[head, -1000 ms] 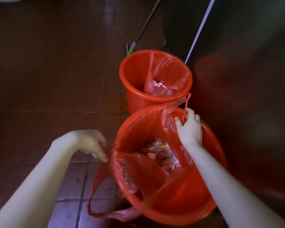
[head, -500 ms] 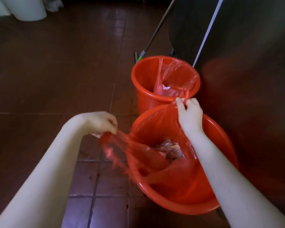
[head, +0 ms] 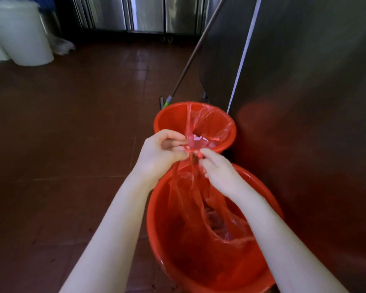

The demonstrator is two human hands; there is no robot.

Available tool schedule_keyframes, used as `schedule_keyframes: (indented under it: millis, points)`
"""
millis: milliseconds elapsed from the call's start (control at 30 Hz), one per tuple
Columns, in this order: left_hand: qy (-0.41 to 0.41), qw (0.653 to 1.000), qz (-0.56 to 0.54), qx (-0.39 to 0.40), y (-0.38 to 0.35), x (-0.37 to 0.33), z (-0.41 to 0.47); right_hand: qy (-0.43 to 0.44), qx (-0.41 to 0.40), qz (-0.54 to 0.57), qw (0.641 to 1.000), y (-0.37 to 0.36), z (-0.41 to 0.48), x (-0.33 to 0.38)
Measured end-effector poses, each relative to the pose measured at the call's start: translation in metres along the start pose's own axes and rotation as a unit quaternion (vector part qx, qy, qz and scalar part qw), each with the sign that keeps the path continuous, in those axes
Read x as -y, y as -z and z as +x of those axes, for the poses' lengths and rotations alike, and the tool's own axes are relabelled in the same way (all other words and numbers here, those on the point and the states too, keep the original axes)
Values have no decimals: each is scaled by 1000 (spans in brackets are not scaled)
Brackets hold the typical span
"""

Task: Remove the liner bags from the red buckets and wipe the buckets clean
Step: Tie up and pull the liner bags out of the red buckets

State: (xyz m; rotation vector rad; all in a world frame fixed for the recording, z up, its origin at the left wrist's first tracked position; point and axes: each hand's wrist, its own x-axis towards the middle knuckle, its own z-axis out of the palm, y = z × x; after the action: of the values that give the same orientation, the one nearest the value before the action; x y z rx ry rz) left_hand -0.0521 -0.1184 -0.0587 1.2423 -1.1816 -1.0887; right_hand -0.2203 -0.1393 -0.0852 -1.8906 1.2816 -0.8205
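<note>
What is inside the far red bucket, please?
A red liner bag hangs inside the far bucket, with pale scraps at its bottom. The left hand hides part of the bottom.

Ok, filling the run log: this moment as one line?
stage: liner bag top pinched together | left hand: pinches bag | right hand: pinches bag | near bucket: bag inside | far bucket: lined

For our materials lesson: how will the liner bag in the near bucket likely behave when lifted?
The liner bag is probably floppy: its film wrinkles and sags below the left hand and right hand pinching its gathered top. Probably light, as only a small clump shows inside. It may tear; the film looks thin.
</note>
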Motion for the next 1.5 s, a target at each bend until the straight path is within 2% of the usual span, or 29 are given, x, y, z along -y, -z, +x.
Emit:
schedule_keyframes:
  millis: [67, 167, 267, 367, 467, 567, 667, 767, 867, 967, 1033, 1100, 1233, 1300, 1433, 1500]
  points:
    - [-43, 998, 30, 37, -8, -1, -3, 41, 36, -48, 997, -1, -1, -5]
    - [-119, 986, 108, 34, -18, 0, -6, -1, 105, 24, 994, 2, -7, -6]
    - [-126, 985, 118, 9, -19, 3, -7, -6, 121, 66, 990, 7, -9, -7]
    - [-89, 991, 101, 12, -18, 8, -6, 29, 71, 68, 995, 8, -10, -6]
    - [-40, 992, 123, 3, -24, 21, -8, 10, -4, 49, 999, 10, -8, -6]
    - [1, 987, 133, 91, -35, 35, -14, -34, -86, 45, 995, 7, -4, -10]
    - [-18, 963, 192, 188, -54, 46, -23, -77, -127, 75, 986, 5, -1, -11]
    - [-13, 949, 230, 214, -70, 53, -26, -76, -147, 26, 986, 11, 1, -13]
    - [-18, 952, 243, 187, -76, 55, -26, -82, -164, 23, 983, 19, -1, -18]
    - [-48, 969, 202, 132, -81, 53, -32, -107, -189, 19, 976, 25, -1, -25]
    - [-92, 951, 262, 134, -86, 57, -37, -115, -195, 28, 974, 26, -1, -26]
    - [-112, 934, 323, 103, -90, 63, -42, -114, -186, 62, 974, 24, 0, -25]
    - [-162, 946, 281, 11, -89, 72, -39, -100, -158, 91, 978, 23, -1, -22]
    - [-144, 963, 229, -11, -84, 74, -34, -99, -128, 96, 982, 25, -2, -22]
    - [-25, 992, 114, -56, -75, 78, -28, -192, -53, 169, 965, 31, -7, -20]
    - [27, 998, 35, -41, -73, 80, -28, -166, -34, 108, 980, 30, -9, -23]
